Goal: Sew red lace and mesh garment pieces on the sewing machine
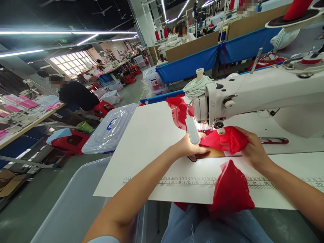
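Note:
A piece of red lace fabric (224, 139) stretches between my two hands, just under the head of a white sewing machine (253, 87). My left hand (190, 145) has its fingers closed on the fabric's left end beside the needle area, partly hidden by a small lit lamp (192, 130). On the other side my right hand (254, 148) grips the fabric's bunched right end. Another red fabric piece (232, 185) hangs over the table's front edge onto my lap. More red fabric (179, 111) lies behind the machine head.
The white table (152, 135) carries a printed ruler scale along its front. Left of it stand a clear bin (73, 202) and a lidded plastic box (111, 128). A person in black (78, 94) sits farther left. Blue cloth (189, 64) hangs behind the machine.

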Tool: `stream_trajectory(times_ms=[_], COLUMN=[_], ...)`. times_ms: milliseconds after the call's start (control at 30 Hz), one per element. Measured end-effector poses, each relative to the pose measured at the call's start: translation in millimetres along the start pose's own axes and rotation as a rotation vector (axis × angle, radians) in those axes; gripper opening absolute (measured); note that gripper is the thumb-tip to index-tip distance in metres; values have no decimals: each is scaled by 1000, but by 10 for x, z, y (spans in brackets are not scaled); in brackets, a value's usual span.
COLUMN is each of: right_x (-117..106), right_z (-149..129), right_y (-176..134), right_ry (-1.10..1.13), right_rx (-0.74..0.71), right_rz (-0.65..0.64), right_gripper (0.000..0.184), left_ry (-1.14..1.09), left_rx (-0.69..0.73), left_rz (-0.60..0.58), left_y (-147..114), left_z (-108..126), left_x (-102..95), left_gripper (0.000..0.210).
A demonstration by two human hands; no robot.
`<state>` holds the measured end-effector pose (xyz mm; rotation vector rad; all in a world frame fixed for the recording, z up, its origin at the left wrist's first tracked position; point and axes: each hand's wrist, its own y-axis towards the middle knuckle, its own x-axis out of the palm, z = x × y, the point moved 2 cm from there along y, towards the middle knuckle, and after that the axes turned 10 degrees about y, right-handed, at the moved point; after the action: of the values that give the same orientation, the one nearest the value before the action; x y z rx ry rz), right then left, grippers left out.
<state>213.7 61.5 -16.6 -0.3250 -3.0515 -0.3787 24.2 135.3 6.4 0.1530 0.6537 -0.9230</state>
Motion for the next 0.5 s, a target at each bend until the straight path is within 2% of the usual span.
stream_trajectory(times_ms=[233, 300, 433, 500], right_x=[-69, -98, -86, -61], right_z=[-21, -2, 51, 77], right_y=[-21, -25, -74, -105], right_ry=[-74, -147, -379, -463], right_rx=[-48, -148, -445, -505], right_rz=[-111, -241, -578, -652], right_gripper=[10, 15, 20, 22], left_ry=[442, 580, 811, 891], left_rx=[149, 223, 340, 375], left_rz=[238, 283, 342, 361], left_y=[-65, -109, -200, -224], left_z=[-95, -132, -220, -258], left_x=[118, 165, 277, 318], left_gripper=[23, 19, 11, 15])
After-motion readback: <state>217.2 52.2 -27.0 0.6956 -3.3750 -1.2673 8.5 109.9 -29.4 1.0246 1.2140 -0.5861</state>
